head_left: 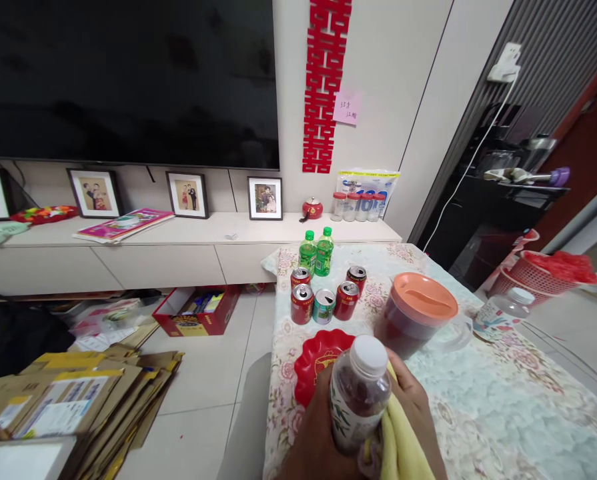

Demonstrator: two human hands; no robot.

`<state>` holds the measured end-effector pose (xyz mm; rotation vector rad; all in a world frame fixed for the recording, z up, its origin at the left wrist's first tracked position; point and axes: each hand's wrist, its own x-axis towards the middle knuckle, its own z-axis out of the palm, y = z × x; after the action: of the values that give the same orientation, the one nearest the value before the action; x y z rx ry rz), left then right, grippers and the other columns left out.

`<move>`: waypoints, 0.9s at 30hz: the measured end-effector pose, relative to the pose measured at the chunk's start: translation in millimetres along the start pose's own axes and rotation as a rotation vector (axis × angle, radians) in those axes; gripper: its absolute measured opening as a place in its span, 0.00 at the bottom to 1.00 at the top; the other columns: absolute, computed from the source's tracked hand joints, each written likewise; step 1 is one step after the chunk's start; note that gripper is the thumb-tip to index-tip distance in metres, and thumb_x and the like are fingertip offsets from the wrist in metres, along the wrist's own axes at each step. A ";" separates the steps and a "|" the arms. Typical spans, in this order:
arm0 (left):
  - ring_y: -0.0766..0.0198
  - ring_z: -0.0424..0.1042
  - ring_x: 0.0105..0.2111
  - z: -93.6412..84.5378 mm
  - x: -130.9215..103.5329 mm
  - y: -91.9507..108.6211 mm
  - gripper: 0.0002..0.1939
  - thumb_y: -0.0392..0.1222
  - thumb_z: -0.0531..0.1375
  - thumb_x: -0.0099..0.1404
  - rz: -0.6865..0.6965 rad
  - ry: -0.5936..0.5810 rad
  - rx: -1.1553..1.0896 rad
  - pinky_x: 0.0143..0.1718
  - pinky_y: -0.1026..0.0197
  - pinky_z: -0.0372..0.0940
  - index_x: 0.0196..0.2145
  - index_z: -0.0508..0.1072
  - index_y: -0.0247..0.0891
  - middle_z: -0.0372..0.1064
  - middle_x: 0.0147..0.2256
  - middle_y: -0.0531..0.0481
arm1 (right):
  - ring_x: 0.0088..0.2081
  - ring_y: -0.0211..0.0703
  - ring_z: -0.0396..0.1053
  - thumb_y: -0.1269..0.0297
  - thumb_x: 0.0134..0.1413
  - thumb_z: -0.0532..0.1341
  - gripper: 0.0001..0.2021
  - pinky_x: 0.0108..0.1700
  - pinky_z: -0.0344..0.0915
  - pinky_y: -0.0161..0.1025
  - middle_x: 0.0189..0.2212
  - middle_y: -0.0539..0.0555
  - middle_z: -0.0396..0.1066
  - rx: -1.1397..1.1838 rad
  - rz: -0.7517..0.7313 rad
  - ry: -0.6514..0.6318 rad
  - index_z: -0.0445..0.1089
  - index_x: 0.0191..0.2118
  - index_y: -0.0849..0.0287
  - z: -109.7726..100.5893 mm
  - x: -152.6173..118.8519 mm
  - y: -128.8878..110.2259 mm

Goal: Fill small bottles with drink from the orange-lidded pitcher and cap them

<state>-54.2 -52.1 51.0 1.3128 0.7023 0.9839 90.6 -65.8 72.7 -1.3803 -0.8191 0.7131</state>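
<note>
My left hand (312, 430) is wrapped around a clear plastic bottle (357, 410) with a white cap and a leaf-patterned label, held upright above the near table edge. My right hand (414, 400) grips a yellow cloth (402, 443) and presses it against the bottle's right side; part of its fingers are hidden behind the bottle. Just behind the bottle lies a red scalloped plate (305, 363), partly covered by it. A pitcher (403, 327) with an orange lid stands beyond my right hand.
Several opened drink cans (323, 307) and two green-capped bottles (315, 257) stand on the floral tablecloth (478, 400). Another white-capped bottle (501, 317) is at the table's right side. Flattened cardboard (123, 407) lies left on the floor, before a white cabinet (168, 257).
</note>
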 end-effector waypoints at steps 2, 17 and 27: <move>0.39 0.75 0.58 -1.7 1.9 0.9 0.50 0.41 0.80 0.45 -0.011 -0.013 -0.032 0.61 0.45 0.72 0.63 0.65 0.42 0.75 0.58 0.39 | 0.52 0.60 0.78 0.40 0.52 0.71 0.25 0.54 0.75 0.51 0.49 0.60 0.83 -0.029 -0.043 0.049 0.84 0.47 0.55 0.0 -3.2 9.9; 0.42 0.71 0.61 1.9 3.6 4.0 0.29 0.56 0.63 0.67 -0.084 0.338 0.104 0.65 0.41 0.66 0.62 0.69 0.46 0.74 0.59 0.41 | 0.67 0.73 0.63 0.45 0.63 0.64 0.37 0.66 0.61 0.68 0.67 0.64 0.67 -0.379 -0.437 0.010 0.60 0.74 0.50 17.3 -52.3 40.1; 0.39 0.72 0.62 -4.0 -6.8 18.1 0.42 0.56 0.73 0.59 -0.128 -0.077 -0.245 0.61 0.40 0.70 0.66 0.62 0.48 0.69 0.63 0.36 | 0.63 0.67 0.72 0.43 0.55 0.69 0.37 0.57 0.74 0.54 0.65 0.61 0.74 -0.015 -0.156 -0.232 0.70 0.68 0.52 -14.5 -26.9 26.9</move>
<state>-64.1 -56.7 67.4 1.0721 0.5796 0.8813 89.0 -94.3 43.6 -1.2452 -1.1044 0.7546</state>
